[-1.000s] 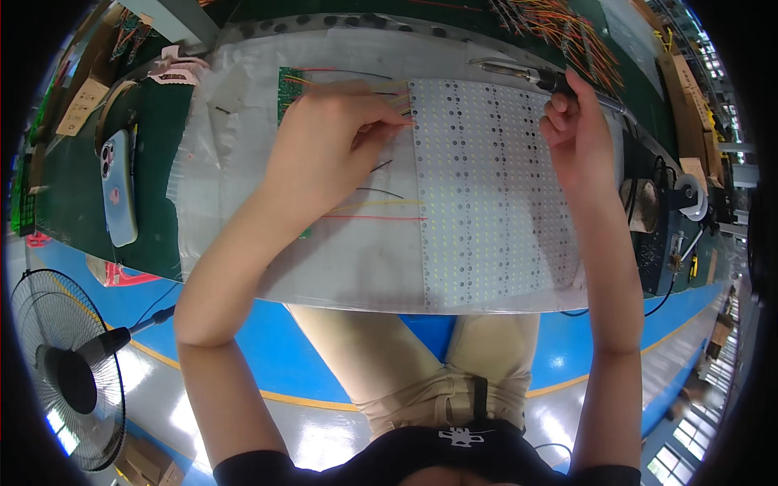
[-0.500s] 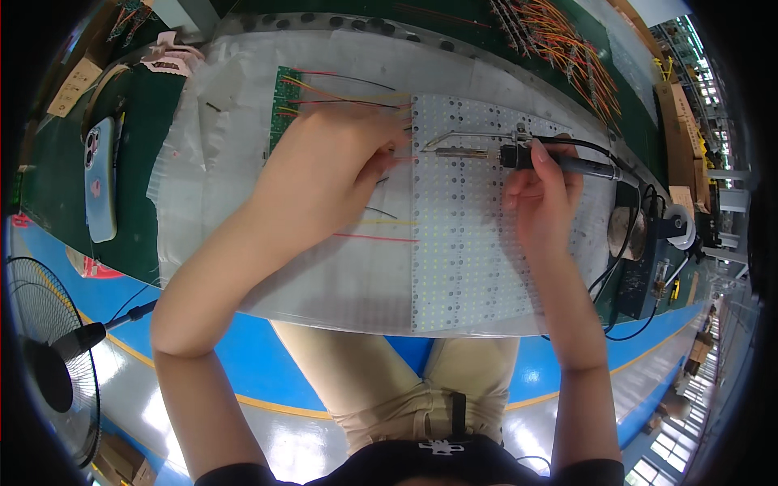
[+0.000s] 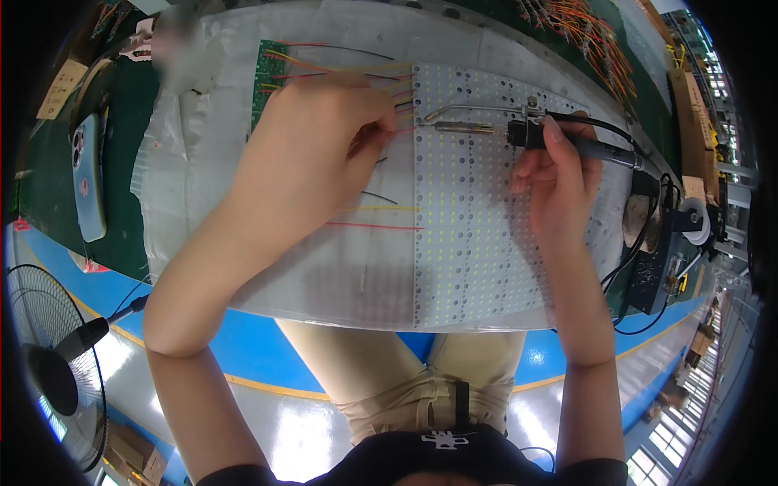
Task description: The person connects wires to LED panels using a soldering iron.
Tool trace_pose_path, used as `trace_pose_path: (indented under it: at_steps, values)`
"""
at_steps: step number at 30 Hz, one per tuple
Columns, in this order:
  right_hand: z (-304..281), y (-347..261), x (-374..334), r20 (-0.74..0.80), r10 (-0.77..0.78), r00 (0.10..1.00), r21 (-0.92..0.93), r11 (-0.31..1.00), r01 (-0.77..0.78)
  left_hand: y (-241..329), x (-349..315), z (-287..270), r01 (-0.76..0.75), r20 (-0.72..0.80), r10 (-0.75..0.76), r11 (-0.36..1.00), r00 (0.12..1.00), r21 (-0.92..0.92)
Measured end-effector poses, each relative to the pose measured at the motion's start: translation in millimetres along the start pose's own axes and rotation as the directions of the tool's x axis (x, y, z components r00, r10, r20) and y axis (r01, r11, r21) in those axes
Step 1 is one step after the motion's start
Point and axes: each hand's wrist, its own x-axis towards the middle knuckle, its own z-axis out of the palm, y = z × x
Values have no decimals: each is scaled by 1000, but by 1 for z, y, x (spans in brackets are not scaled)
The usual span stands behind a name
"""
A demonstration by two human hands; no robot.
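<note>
My left hand [image 3: 312, 138] is closed in a pinch on a thin red wire [image 3: 405, 130], whose end reaches the left edge of a white perforated LED panel [image 3: 442, 267]. In my right hand [image 3: 563, 178] lies a black soldering iron [image 3: 600, 151] with a thin metal feed tube above its shaft. The iron's tip points left, close to that wire's end; I cannot tell whether they touch. Other red, yellow and black wires run between a green circuit board [image 3: 263, 79], partly behind my left hand, and the panel. A yellow wire [image 3: 389, 209] lies lower down.
A blue phone [image 3: 89, 178] rests on the green mat at left. Bundled orange and red wires [image 3: 596, 44] lie at the far right. A soldering station with a solder spool [image 3: 694, 220] stands right, its cables trailing. A black fan [image 3: 61, 356] stands lower left.
The view has shifted slightly, so the panel and wires sit higher in the picture. Both hands keep their hold, with the iron's tip still by the panel's left edge.
</note>
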Motion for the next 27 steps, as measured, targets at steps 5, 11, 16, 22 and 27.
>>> trace_pose_path:
  at_steps: [5, 11, 16, 22, 27]
  values:
    - [0, 1, 0, -3, -14, 1000, -15, 1000, 14, 0, -1, 1, 14, -4, -14, 1000, 1000, 6]
    - [0, -1, 0, 3, -20, 1000, -41, 999, 20, 1, 0, 0, 47, 14, -46, 999, 999, -8]
    - [-1, 1, 0, 9, -23, 1000, -38, 999, 23, 2, 0, -1, 32, 20, -32, 999, 999, 10]
    - [0, 1, 0, -7, -30, 1000, -41, 999, 30, 2, 0, -1, 54, 25, -54, 998, 998, -14]
    - [1, 0, 0, -10, -29, 1000, -51, 998, 29, 2, 0, -1, 52, 27, -52, 999, 998, -11]
